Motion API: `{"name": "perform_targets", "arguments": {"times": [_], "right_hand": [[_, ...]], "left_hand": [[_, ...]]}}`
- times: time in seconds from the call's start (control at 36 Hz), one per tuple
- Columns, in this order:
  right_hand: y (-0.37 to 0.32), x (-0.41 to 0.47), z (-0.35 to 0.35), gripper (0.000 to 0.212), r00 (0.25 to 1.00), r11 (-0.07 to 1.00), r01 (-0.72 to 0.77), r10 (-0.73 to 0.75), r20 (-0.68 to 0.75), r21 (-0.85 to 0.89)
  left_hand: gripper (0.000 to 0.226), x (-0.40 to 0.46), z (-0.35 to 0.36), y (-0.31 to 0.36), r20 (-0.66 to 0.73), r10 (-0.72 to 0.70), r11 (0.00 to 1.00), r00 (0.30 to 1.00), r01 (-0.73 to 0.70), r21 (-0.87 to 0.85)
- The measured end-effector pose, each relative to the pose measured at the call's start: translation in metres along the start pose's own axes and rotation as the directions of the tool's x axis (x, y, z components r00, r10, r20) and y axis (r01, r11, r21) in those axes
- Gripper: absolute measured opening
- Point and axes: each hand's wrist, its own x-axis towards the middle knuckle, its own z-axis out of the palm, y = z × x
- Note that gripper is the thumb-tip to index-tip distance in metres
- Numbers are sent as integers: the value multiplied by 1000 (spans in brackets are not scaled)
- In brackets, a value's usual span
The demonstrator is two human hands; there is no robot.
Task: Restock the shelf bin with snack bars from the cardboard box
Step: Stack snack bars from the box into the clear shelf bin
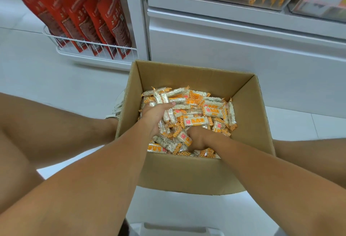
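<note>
The right hand (198,138) is buried in the snack bars (194,121), curled around several; just beyond it the left hand (155,116) clamps a bunch. Both sit inside the cardboard box (187,174). Loose slippery wrappers (overfull grips) could spill before reaching the shelf bin (215,1) far above.
</note>
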Motion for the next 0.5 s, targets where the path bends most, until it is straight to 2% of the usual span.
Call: {"name": "perform_targets", "arguments": {"times": [0.06,0.11,0.17,0.22,0.25,0.28,0.36,0.44,0.5], "right_hand": [[8,0,-7,29,999,986,-39,41,-9,164],[21,-10,-24,26,996,877,-84,83,24,474],[31,-34,-49,34,998,643,-61,34,50,764],[31,-63,-78,49,999,337,35,-44,-21,941],[30,-77,-92,52,994,246,105,-55,-94,964],[27,-91,-107,51,984,224,176,-56,-168,959],[12,-132,-150,38,939,325,342,-83,-334,882],[2,-164,-191,26,858,498,471,-64,-510,728],[-4,-182,-216,26,786,621,507,-48,-616,598]], "left_hand": [[116,-6,-2,3,25,-16,1000,1000,16,-6],[112,-9,-4,6,49,-7,1000,999,7,11],[107,-20,-4,16,105,-16,999,994,13,31],[101,-29,2,28,182,-23,1000,983,19,23],[102,-34,7,36,226,-35,999,974,29,32],[107,-29,12,41,267,-31,999,963,25,25],[112,-44,35,77,351,51,996,935,-74,52],[88,-101,56,130,407,164,981,899,-193,31],[88,-119,65,160,435,202,974,878,-228,7]]}}
